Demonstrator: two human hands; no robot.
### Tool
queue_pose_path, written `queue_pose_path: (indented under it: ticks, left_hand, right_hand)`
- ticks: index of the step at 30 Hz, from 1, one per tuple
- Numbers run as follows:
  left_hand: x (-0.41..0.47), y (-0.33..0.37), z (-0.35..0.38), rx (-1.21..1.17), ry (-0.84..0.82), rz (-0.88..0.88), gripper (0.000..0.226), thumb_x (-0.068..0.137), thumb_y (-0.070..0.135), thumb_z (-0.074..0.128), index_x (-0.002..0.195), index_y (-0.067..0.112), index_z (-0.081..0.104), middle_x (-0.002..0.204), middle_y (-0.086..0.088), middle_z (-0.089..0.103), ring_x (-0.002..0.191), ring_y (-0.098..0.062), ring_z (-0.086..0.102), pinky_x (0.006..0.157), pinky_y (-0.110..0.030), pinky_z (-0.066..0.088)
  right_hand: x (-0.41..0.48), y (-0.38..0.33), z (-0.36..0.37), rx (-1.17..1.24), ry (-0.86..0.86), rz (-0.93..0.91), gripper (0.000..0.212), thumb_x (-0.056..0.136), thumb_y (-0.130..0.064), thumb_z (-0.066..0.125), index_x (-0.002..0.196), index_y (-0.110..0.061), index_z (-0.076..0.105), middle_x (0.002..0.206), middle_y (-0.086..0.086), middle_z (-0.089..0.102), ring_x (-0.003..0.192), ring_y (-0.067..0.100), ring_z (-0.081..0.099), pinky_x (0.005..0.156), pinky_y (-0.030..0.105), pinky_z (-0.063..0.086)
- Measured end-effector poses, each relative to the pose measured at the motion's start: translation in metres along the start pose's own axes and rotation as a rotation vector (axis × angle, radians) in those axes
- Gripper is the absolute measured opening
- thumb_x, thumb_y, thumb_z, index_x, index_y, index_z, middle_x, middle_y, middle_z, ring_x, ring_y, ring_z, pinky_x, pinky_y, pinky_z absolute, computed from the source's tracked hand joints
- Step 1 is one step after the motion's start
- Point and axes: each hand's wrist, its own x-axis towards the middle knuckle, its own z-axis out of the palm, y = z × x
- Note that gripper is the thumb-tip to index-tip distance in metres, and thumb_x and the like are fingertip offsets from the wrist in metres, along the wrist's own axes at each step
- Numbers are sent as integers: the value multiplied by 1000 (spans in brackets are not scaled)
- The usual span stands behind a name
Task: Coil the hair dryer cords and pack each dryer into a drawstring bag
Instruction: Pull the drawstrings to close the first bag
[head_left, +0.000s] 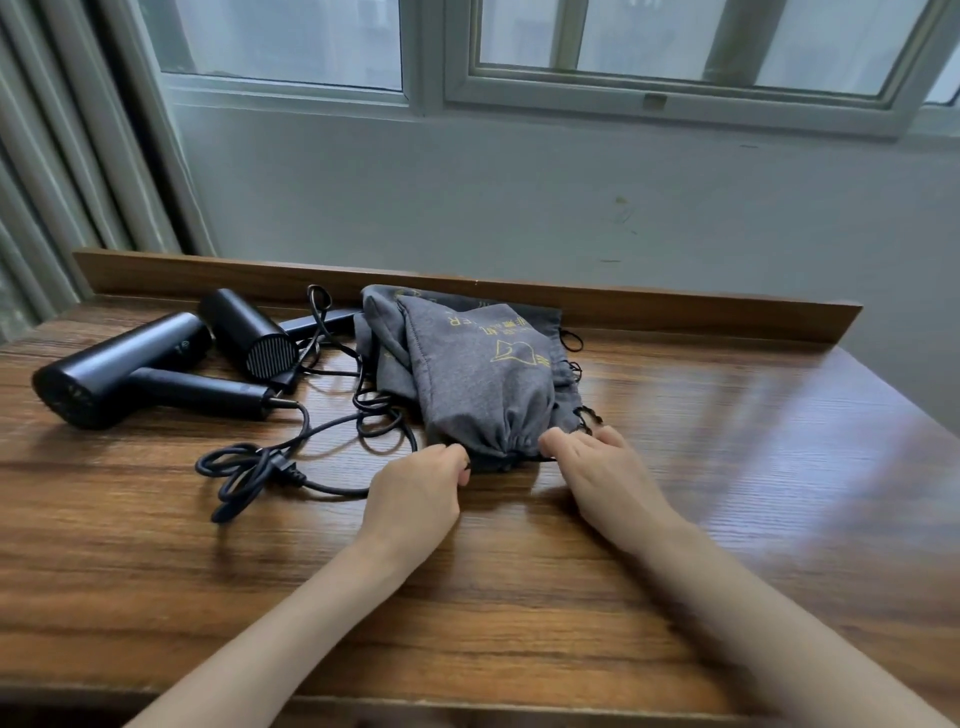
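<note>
Pinching the gathered mouth of the bulging grey drawstring bag from either side, the left hand and right hand each have a curled grip grasping its fabric and string. The bag lies mid-worktop atop flatter grey bags. Left of it lie the nearer hair dryer and farther hair dryer, their black cords sprawled loose toward the left hand.

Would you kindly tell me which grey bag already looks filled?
The top bag, bulging, its mouth gathered between the left hand and right hand; the other bags lie flat beneath it.
</note>
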Motion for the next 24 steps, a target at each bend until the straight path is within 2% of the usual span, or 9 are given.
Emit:
queue_pose_path:
  ticks: [2, 5, 7, 10, 13, 17, 21, 22, 24]
  left_hand:
    - [2, -4, 2, 4, -26, -20, 14, 89, 14, 47, 83, 21, 58, 84, 0, 64, 84, -26, 59, 61, -30, 35]
    - [2, -5, 1, -65, -44, -8, 18, 92, 13, 46, 84, 17, 61, 87, -1, 65, 88, -25, 59, 71, -33, 41]
    - [0, -3, -2, -221, -19, 33, 19, 92, 10, 49, 83, 13, 65, 85, -2, 66, 85, -21, 60, 74, -30, 42]
    - [-5, 2, -13, -402, 126, 57, 15, 88, 2, 55, 83, 12, 66, 82, 0, 63, 71, 0, 53, 66, -10, 37]
    - [2, 4, -22, -478, 297, 28, 11, 85, 1, 58, 88, 11, 57, 88, 0, 53, 75, 2, 48, 60, -6, 38]
    - [34, -9, -26, -639, 300, -306, 11, 86, 13, 59, 94, 16, 52, 89, 3, 55, 77, -10, 50, 70, -25, 41]
    - [65, -26, -11, -865, 109, -719, 22, 89, 29, 56, 99, 9, 51, 98, -11, 60, 101, -31, 55, 84, -36, 42]
    - [71, -29, -6, -834, 35, -757, 27, 90, 35, 54, 99, 9, 51, 105, -15, 60, 103, -31, 54, 87, -37, 41]
    - [81, -32, 3, -687, -104, -766, 42, 90, 47, 49, 107, 9, 52, 118, -15, 58, 108, -29, 53, 91, -36, 39]
  right_hand:
    - [-1, -1, 2, -23, 8, 4, 24, 76, -11, 38, 83, -18, 60, 68, -6, 60, 63, 15, 62, 65, 28, 28]
    - [-7, -1, 7, 49, -34, 37, 25, 70, -4, 48, 89, -15, 59, 77, -4, 62, 74, 18, 61, 68, 28, 25]
    - [-7, -1, 9, 358, -33, 146, 30, 67, 3, 53, 91, -14, 56, 78, -11, 57, 73, 8, 52, 68, 25, 27]
    - [1, -7, 11, 1029, 52, 488, 31, 76, 12, 52, 83, -19, 54, 79, -9, 53, 66, -2, 49, 62, 15, 40]
    - [19, -3, 15, 1342, 232, 850, 32, 82, 12, 48, 77, -19, 57, 76, -2, 56, 65, 0, 53, 65, 19, 45]
    - [50, 9, 17, 1341, 249, 1061, 24, 84, 4, 45, 85, -18, 56, 83, -1, 56, 73, 7, 50, 68, 21, 41]
    - [79, 9, 22, 1505, 73, 1173, 25, 91, -12, 46, 68, -17, 51, 55, -6, 59, 61, 7, 53, 62, 24, 41]
    - [85, 12, 25, 1476, -13, 1183, 25, 93, -20, 47, 69, -16, 53, 58, -7, 62, 67, 9, 57, 69, 27, 45]
    - [93, 21, 28, 1378, -200, 1195, 28, 92, -40, 47, 93, -14, 59, 92, 0, 66, 89, 18, 59, 82, 34, 46]
